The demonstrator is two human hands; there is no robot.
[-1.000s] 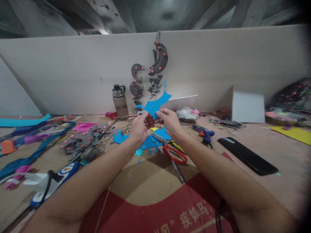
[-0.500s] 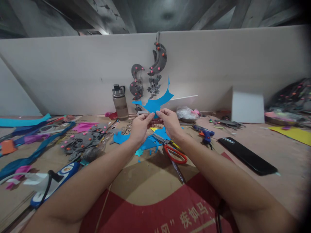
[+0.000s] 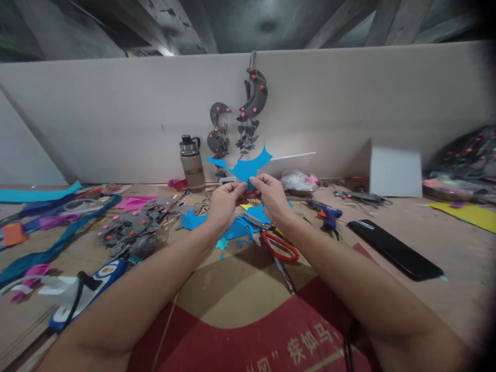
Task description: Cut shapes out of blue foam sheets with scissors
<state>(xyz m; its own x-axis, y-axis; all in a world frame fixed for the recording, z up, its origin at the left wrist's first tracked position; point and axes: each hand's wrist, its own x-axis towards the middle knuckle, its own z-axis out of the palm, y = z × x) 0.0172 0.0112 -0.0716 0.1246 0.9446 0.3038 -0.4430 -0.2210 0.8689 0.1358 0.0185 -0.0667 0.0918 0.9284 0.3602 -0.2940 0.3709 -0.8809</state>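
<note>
A blue cut-out sheet [image 3: 248, 169] with curved, pointed arms is raised above the table's middle. My left hand [image 3: 227, 201] pinches its lower edge from the left, and my right hand [image 3: 271, 195] pinches it close by from the right. Below my hands lie blue scraps [image 3: 194, 220], a small turquoise flower shape [image 3: 222, 244] and scissors with red handles [image 3: 279, 247]. A pen [image 3: 284, 276] rests just in front of the scissors.
At the back stands a water bottle [image 3: 192, 168], beside hanging grey moon ornaments [image 3: 258, 98]. Grey felt pieces [image 3: 132, 225] and ribbons [image 3: 58, 248] lie left. A blue glue gun [image 3: 329, 214] and a black phone [image 3: 395, 249] are on the right.
The blue sheet's right arm has bent lower, and its thin upper tip no longer stands up as high. Its left point sits slightly higher. Both hands have stayed nearly in place.
</note>
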